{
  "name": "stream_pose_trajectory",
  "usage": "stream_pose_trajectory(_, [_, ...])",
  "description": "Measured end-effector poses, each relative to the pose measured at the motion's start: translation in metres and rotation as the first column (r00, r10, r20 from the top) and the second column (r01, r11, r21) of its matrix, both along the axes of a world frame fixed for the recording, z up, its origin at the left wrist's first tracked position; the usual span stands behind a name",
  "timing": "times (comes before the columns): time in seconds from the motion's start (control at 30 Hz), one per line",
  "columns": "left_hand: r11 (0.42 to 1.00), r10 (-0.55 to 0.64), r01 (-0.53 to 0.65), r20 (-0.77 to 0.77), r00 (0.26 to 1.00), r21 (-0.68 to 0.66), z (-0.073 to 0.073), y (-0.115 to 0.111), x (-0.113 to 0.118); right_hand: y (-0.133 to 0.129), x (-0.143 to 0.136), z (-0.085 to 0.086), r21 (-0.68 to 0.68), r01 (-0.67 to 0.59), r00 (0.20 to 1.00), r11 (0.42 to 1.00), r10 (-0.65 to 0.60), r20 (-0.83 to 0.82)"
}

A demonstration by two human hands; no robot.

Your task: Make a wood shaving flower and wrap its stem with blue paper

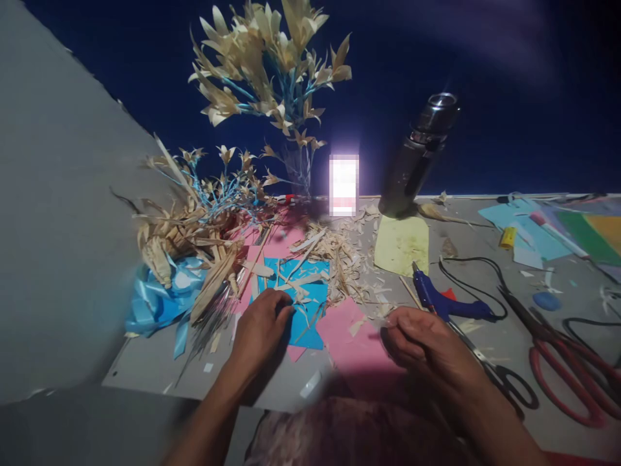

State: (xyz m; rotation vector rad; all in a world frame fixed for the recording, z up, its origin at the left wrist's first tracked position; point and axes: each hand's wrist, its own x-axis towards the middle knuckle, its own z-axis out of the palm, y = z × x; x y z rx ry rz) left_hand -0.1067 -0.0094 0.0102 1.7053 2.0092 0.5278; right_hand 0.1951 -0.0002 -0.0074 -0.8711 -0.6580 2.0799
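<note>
My left hand (259,333) rests over the left part of a blue sheet (313,317), its fingers curled and thumb drawn in. Pale husk strips (305,294) lie just beyond its fingertips; what it grips, if anything, is hidden. At the right edge of a pink sheet (356,346), my right hand (427,340) has thumb and fingers pinched together. Whatever sits in that pinch is too small to make out. A blue glue gun (431,294) lies just beyond the right hand, and black-handled scissors (514,382) lie partly behind that wrist.
Dried husks (169,249) and blue ribbon (167,301) are heaped at left, below husk flowers (272,58) on blue stems. Husk shavings (344,259) cover the middle. A dark flask (417,155) stands behind a yellow sheet (402,243). Large red-handled scissors (548,349) lie at right.
</note>
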Motion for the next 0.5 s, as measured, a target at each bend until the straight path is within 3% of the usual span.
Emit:
stream_pose_trajectory(0.13, [1.000, -0.007, 0.006, -0.078, 0.997, -0.021, -0.006, 0.007, 0.006, 0.001, 0.001, -0.002, 0.023, 0.003, 1.000, 1.000, -0.003, -0.010])
stream_pose_trajectory(0.3, [1.000, 0.011, -0.011, -0.041, 0.999, 0.008, -0.013, 0.009, 0.008, 0.004, -0.002, 0.005, 0.012, -0.002, 1.000, 1.000, 0.002, 0.000])
stream_pose_trajectory(0.4, [0.987, 0.101, -0.120, 0.160, 0.982, 0.108, -0.012, 0.005, 0.004, 0.005, -0.005, 0.008, -0.003, -0.005, 1.000, 1.000, 0.005, 0.013])
stream_pose_trajectory(0.5, [0.957, 0.157, -0.254, 0.487, 0.859, 0.140, -0.006, -0.002, 0.003, 0.006, -0.010, 0.008, 0.003, -0.004, 1.000, 1.000, 0.004, 0.025])
